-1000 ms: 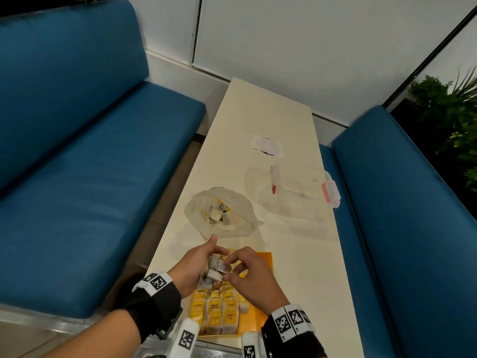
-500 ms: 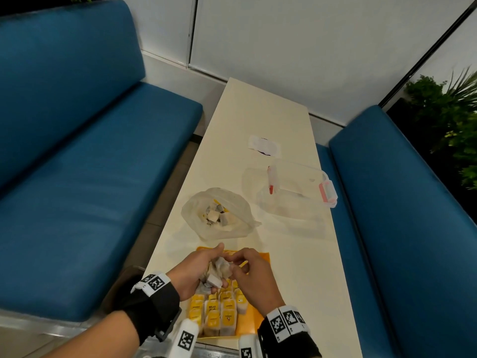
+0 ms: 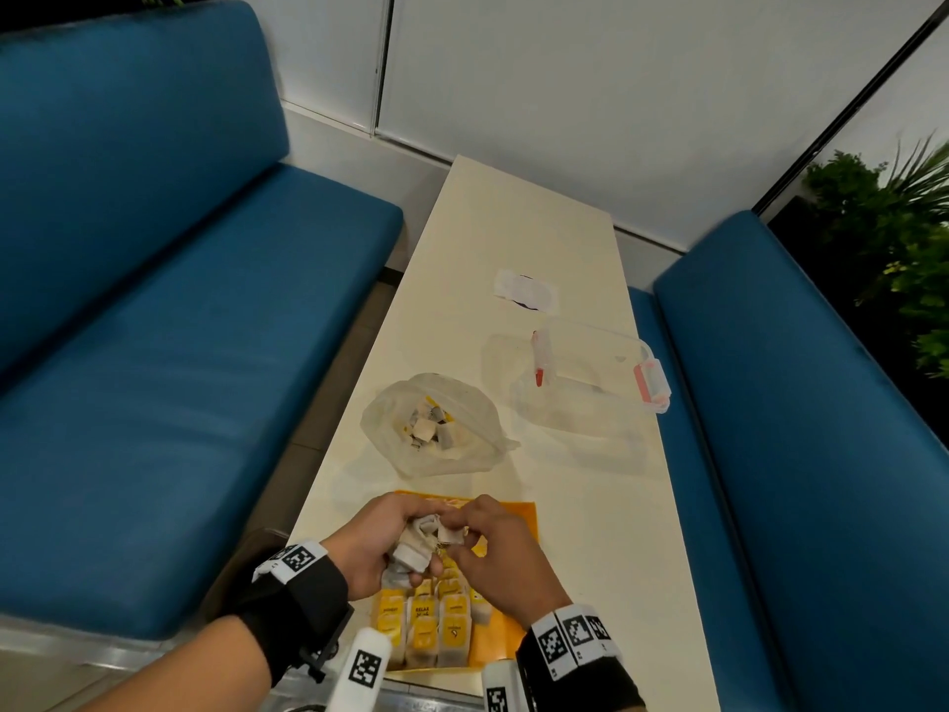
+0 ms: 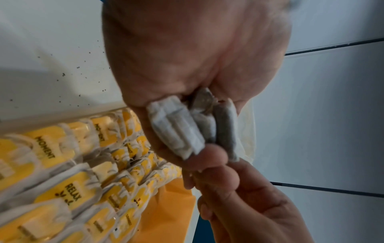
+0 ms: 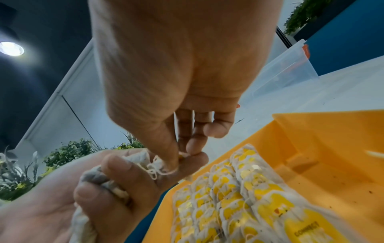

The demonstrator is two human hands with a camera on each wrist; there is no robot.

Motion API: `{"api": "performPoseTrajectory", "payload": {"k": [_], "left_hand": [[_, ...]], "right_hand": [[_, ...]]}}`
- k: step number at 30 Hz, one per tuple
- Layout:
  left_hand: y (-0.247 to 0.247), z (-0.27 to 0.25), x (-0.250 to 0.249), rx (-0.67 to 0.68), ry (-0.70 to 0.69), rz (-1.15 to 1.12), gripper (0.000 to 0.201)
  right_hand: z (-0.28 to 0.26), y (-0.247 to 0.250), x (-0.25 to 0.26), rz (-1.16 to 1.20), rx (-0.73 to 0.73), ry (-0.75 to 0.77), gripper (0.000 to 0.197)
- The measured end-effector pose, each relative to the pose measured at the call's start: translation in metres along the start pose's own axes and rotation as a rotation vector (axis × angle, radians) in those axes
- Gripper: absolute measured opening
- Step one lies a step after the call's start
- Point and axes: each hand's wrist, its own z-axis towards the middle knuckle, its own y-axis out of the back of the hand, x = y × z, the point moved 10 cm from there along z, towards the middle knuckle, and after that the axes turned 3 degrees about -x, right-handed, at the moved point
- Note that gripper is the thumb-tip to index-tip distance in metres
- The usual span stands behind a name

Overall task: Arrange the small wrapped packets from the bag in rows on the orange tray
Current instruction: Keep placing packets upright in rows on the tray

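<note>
My left hand [image 3: 405, 539] hovers over the orange tray [image 3: 518, 526] and grips a bunch of grey-white wrapped packets [image 3: 411, 552]. The left wrist view shows these packets [image 4: 182, 129] sticking out of the fist. My right hand [image 3: 457, 537] meets it from the right. Its thumb and fingers pinch the tag and tangled string of one packet [image 5: 162, 167] in the bunch. Rows of yellow-tagged packets [image 3: 426, 624] fill the near left of the tray. The clear bag [image 3: 436, 423] lies open beyond the tray with more packets inside.
A clear plastic box [image 3: 590, 372] with pink latches sits right of the bag, and a white paper slip [image 3: 526, 290] lies farther back. The narrow cream table [image 3: 590, 557] runs between two blue benches [image 3: 179, 377]. The tray's right half [image 5: 311, 148] holds no packets.
Both hands have drawn slightly nearer to me over the tray. The right fingers have closed in on the bunch in the left hand.
</note>
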Motion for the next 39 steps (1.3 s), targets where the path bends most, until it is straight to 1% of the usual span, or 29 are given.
{"api": "performPoseTrajectory", "payload": {"k": [3,7,8,9,11,13,16,18,19,21,22,25,29,33,36,39], "left_hand": [[0.000,0.002,0.001,0.009,0.010,-0.016,0.035],[0.003,0.000,-0.001,0.000,-0.014,0.022,0.040],[0.005,-0.001,-0.004,-0.024,-0.033,0.049,0.039],[0.008,-0.002,-0.006,-0.056,-0.056,0.085,0.038],[0.013,-0.003,-0.013,-0.131,-0.111,0.178,0.036],[0.015,-0.003,-0.020,-0.174,-0.175,0.277,0.031],[0.006,-0.007,-0.033,-0.146,-0.316,0.480,0.019],[-0.006,-0.009,-0.038,-0.110,-0.411,0.614,0.021],[-0.010,-0.010,-0.040,-0.109,-0.442,0.647,0.019],[-0.012,-0.009,-0.041,-0.133,-0.473,0.693,0.006],[-0.010,-0.008,-0.041,-0.153,-0.491,0.707,0.009],[-0.003,-0.005,-0.040,-0.204,-0.484,0.710,0.013],[0.002,-0.001,-0.039,-0.221,-0.482,0.703,0.011],[0.004,0.001,-0.036,-0.225,-0.471,0.716,0.005],[0.017,0.000,-0.036,-0.289,-0.457,0.749,0.016],[0.034,0.004,-0.031,-0.353,-0.408,0.750,0.034]], "right_hand": [[0.001,0.009,0.001,0.009,-0.085,-0.007,0.019],[0.003,0.036,-0.008,0.044,-0.221,-0.090,0.010],[0.004,0.042,-0.013,0.046,-0.215,-0.124,0.009],[0.006,0.042,-0.017,0.014,-0.163,-0.159,0.009],[0.006,0.036,-0.022,-0.090,-0.008,-0.199,0.014],[0.005,0.036,-0.024,-0.088,0.047,-0.223,0.021],[0.005,0.040,-0.021,0.034,0.042,-0.225,0.024],[0.006,0.042,-0.016,0.107,0.026,-0.210,0.022],[0.006,0.042,-0.015,0.139,0.012,-0.205,0.020],[0.007,0.041,-0.015,0.197,-0.018,-0.206,0.017],[0.007,0.041,-0.018,0.220,-0.039,-0.217,0.017],[0.004,0.039,-0.032,0.269,-0.102,-0.287,0.014],[-0.003,0.028,-0.036,0.377,-0.080,-0.333,0.001],[-0.007,0.024,-0.043,0.458,-0.106,-0.374,0.001],[-0.017,0.017,-0.059,0.448,-0.081,-0.441,0.004],[-0.035,0.004,-0.080,0.368,-0.007,-0.547,0.012]]}}
